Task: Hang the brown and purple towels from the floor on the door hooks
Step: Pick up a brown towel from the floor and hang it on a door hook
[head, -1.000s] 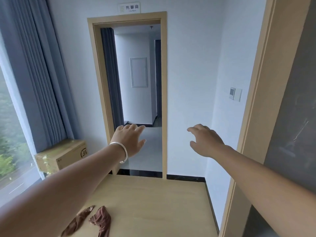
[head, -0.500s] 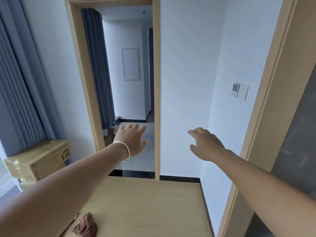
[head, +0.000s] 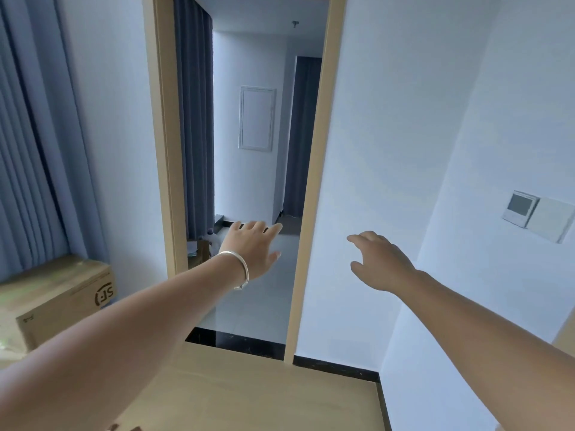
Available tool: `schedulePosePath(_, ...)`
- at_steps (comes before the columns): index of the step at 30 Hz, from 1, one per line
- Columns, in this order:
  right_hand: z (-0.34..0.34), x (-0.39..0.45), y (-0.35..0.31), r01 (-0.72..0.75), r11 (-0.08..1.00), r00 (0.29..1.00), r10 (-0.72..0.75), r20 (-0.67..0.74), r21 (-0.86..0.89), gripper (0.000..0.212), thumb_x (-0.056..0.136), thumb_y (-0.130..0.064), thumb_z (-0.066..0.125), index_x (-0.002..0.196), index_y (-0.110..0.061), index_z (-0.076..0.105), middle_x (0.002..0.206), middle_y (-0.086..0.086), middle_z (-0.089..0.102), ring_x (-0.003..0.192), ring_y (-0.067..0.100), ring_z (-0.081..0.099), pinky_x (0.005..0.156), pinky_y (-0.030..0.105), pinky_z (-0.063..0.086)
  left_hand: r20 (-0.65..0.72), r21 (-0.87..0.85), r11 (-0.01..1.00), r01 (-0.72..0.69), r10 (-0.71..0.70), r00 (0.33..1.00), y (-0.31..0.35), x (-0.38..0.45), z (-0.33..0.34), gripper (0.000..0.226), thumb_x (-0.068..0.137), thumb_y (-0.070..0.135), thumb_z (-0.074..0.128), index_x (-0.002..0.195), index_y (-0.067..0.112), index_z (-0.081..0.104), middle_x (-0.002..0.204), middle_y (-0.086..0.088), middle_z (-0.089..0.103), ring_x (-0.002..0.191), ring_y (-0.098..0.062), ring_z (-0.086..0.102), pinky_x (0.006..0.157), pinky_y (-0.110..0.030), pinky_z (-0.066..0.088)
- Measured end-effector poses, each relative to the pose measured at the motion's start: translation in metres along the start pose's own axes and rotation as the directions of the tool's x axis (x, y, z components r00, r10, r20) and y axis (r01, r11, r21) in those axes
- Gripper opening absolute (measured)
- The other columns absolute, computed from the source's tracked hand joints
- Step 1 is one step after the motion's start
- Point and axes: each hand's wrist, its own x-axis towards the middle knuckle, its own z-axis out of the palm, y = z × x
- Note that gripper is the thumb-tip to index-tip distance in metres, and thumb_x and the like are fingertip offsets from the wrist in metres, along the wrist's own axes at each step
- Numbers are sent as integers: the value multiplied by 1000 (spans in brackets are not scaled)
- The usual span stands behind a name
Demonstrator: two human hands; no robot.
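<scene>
My left hand [head: 252,247], with a silver bangle on the wrist, is stretched out in front of the open doorway [head: 249,181], fingers straight and holding nothing. My right hand [head: 378,262] hovers before the white wall, fingers loosely spread and empty. Only a tiny brown scrap of a towel [head: 113,427] shows at the bottom edge on the wooden floor. No door hooks are in view.
A cardboard box [head: 59,297] stands at the left under blue curtains [head: 34,135]. A wall switch panel [head: 535,214] sits on the right wall. Through the doorway lies a grey tiled floor and another room with a white wall panel [head: 256,118].
The view has swung right and forward. The brown towel has slid almost out of the bottom of the frame. Both hands stay outstretched and empty.
</scene>
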Motion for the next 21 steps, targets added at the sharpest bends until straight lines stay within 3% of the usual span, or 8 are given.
schedulePosePath(6, 37, 78, -43, 91, 996, 996, -91, 25, 19, 58, 90, -25, 46, 147, -24, 31, 149, -3, 32, 133, 20, 33, 100, 34, 38, 24, 3, 997, 73, -73, 997, -66, 28, 41, 53, 94, 51, 38, 142, 28, 29, 129, 1, 52, 121, -23, 48, 103, -41, 34)
schedulePosePath(13, 89, 174, -115, 226, 972, 970, -231, 73, 65, 59, 90, -26, 45, 147, -25, 30, 150, -3, 31, 134, 20, 33, 100, 34, 38, 80, 38, 966, 254, -257, 963, -160, 15, 91, 55, 95, 53, 35, 144, 30, 26, 138, 2, 48, 126, -23, 45, 105, -40, 35)
schedulePosePath(21, 167, 289, -231, 514, 844, 840, -532, 111, 154, 60, 90, -26, 48, 147, -25, 31, 149, 0, 33, 134, 23, 32, 102, 37, 38, 151, 198, 851, 486, -516, 843, -267, -14, 139, 58, 95, 52, 35, 147, 30, 25, 140, 0, 46, 130, -22, 42, 106, -42, 31)
